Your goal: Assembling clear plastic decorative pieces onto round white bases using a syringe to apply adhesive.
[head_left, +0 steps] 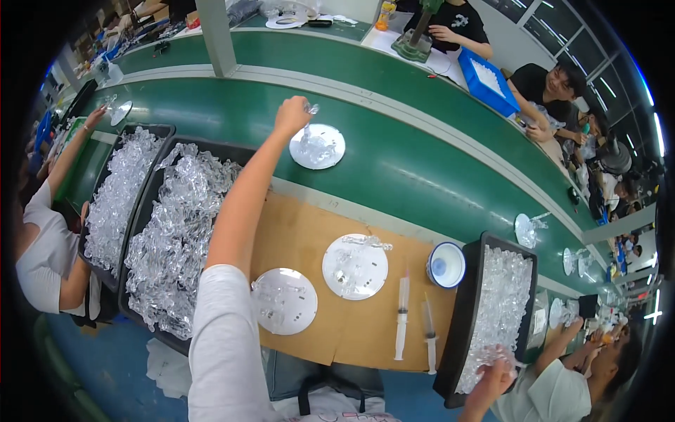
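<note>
My left hand (290, 115) reaches out over the green conveyor belt, its fingers closed on a clear plastic piece (312, 109). Just below it, a round white disc (325, 158) lies on the belt with clear pieces on top. My right hand (494, 383) is at the near end of the right black bin (526, 309), its fingers closed around clear plastic pieces (489, 357). Between my arms, two more white discs (373, 281) (299, 320) rest on a cardboard sheet (337, 323), each bearing clear parts.
Two syringes (402, 316) (429, 334) and a blue-rimmed white cup (457, 264) stand right of the discs. Black bins (133, 243) heaped with clear pieces flank my left arm. Co-workers sit at both sides and across the belt, near a blue tray (486, 88). A post (219, 39) rises beyond the belt.
</note>
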Demonstrator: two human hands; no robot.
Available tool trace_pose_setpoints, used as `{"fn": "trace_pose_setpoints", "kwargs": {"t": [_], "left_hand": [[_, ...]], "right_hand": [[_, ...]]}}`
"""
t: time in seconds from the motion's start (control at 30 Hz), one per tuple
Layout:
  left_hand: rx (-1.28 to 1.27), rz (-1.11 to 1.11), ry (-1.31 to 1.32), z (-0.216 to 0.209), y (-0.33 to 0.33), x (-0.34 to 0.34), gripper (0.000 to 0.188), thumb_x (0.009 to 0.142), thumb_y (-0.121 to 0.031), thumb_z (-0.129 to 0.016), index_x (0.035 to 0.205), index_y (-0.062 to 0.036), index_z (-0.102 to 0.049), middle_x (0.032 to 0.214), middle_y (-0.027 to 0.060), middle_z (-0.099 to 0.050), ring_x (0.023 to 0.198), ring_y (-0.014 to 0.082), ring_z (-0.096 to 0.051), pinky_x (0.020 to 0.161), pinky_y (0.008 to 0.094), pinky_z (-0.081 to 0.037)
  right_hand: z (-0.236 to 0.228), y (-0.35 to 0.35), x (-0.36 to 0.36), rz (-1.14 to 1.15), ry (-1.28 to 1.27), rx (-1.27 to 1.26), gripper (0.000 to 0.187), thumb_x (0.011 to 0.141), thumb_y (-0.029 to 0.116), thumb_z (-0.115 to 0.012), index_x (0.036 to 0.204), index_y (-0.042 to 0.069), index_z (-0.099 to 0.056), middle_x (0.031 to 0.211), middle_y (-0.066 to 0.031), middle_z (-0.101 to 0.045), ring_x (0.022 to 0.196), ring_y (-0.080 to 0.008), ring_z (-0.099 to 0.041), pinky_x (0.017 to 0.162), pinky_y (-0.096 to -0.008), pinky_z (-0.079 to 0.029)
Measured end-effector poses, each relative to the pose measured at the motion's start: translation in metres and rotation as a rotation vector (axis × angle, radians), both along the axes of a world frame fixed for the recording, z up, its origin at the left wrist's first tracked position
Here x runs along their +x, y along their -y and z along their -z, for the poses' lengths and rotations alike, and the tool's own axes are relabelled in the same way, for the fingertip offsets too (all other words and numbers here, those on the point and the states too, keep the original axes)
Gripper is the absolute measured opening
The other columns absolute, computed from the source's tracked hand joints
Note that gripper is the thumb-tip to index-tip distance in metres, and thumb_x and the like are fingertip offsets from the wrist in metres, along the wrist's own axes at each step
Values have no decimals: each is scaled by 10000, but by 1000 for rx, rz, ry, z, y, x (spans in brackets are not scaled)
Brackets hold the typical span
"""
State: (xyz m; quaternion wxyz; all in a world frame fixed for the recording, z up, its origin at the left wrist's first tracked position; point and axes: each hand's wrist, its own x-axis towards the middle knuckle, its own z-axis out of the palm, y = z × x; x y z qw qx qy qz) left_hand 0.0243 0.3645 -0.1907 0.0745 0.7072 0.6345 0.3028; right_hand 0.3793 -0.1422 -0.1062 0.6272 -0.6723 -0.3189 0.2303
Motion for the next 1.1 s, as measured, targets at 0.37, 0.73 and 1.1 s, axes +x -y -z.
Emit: {"fn": "trace_pose_setpoints", "kwargs": {"t": [0.37,0.73,1.1], "left_hand": [[-185,762,-24,-46,133,-19,180,673,-109,-692,821,-27,-630,688,132,-616,620,243,-587,616,313,-467],[-9,502,186,-17,151,-17,192,667,-169,-666,727,3,-606,697,167,-606,681,344,-586,624,387,-460],[30,453,190,-4,148,-12,206,656,-194,-694,737,-11,-644,708,147,-627,702,315,-609,654,372,-479]], "right_hand": [[-30,-267,-74,-954,10,-315,460,792,235,-640,1163,-10,-520,1041,-64,-585,924,-125,-558,799,-252,-451],[62,-357,-137,-1335,389,-404,333,800,265,-638,1050,47,-610,941,-33,-645,794,-97,-588,694,-227,-466],[88,-369,-139,-1295,228,-591,342,810,325,-632,973,25,-612,891,-48,-628,779,-96,-574,752,-204,-469]]}}
